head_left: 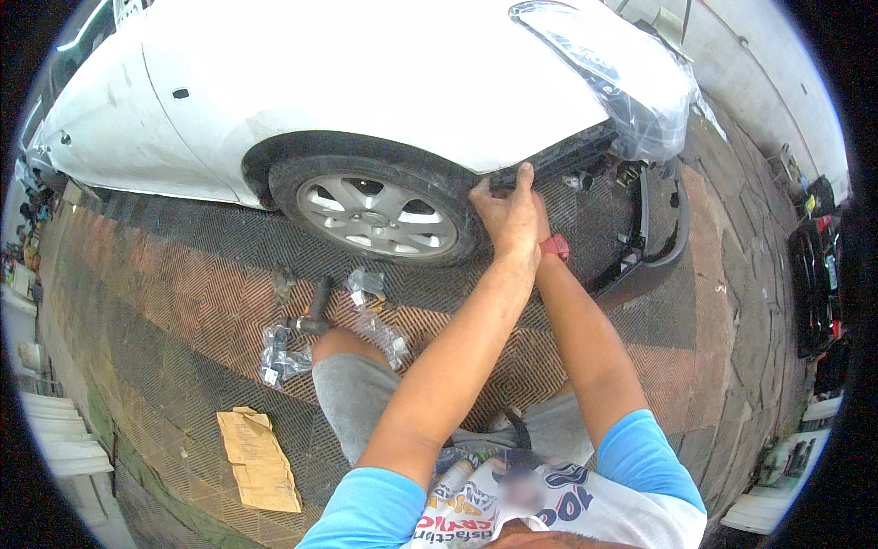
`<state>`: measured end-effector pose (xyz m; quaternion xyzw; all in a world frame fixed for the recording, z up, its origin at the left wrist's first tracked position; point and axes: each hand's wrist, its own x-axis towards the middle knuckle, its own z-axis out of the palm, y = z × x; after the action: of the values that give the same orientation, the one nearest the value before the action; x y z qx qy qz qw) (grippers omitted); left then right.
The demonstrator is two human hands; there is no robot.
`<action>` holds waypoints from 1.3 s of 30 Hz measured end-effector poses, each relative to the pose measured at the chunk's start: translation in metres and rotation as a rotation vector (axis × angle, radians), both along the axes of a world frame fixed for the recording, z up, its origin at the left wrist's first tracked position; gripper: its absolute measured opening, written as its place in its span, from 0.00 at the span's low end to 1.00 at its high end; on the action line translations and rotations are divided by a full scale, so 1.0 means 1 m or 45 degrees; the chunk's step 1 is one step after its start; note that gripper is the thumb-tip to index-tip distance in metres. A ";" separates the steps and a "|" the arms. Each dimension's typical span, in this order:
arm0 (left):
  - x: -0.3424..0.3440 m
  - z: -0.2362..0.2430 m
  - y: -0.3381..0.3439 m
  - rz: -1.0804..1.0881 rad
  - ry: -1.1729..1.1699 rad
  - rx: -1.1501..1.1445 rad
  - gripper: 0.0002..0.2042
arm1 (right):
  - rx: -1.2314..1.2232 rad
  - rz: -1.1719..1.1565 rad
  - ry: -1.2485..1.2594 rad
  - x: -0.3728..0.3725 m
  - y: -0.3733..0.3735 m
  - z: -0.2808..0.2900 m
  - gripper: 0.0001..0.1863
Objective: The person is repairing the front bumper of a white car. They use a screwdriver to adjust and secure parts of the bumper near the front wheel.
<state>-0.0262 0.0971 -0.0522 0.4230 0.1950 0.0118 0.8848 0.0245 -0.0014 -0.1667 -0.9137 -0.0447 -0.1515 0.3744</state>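
Both arms reach to the front lower corner of the white car's fender [384, 82], just ahead of the wheel [377, 212]. My left hand [506, 212] is closed at that corner, thumb pointing up, with a small dark piece [501, 182] between thumb and fingers under the fender's edge. Behind it, my right hand [541, 218] is mostly covered by the left, so its fingers do not show. A red watch [554, 246] circles the right wrist. To the right of my hands, the headlight [631, 82] is wrapped in clear plastic, above exposed front-end parts.
A detached dark bumper-like part [660, 252] lies on the floor at right. Near my left knee are a black angled tool [317, 306] and clear plastic bags [282, 355]. Flattened brown paper [259, 459] lies at lower left. Patterned tiles [192, 302] cover the floor.
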 end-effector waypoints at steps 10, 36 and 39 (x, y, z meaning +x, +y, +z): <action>0.000 -0.013 0.004 -0.007 -0.112 -0.073 0.42 | -0.019 -0.048 0.099 0.020 0.008 -0.022 0.15; -0.001 -0.004 0.007 0.022 -0.052 -0.002 0.40 | 0.383 -0.016 0.093 0.003 0.021 -0.011 0.15; 0.001 -0.004 0.014 0.024 -0.003 0.152 0.41 | 0.264 -0.050 0.115 -0.007 0.039 -0.003 0.15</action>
<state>-0.0247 0.1115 -0.0564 0.4730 0.1969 0.0323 0.8582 0.0172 0.0371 -0.1694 -0.8767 0.0059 -0.1211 0.4655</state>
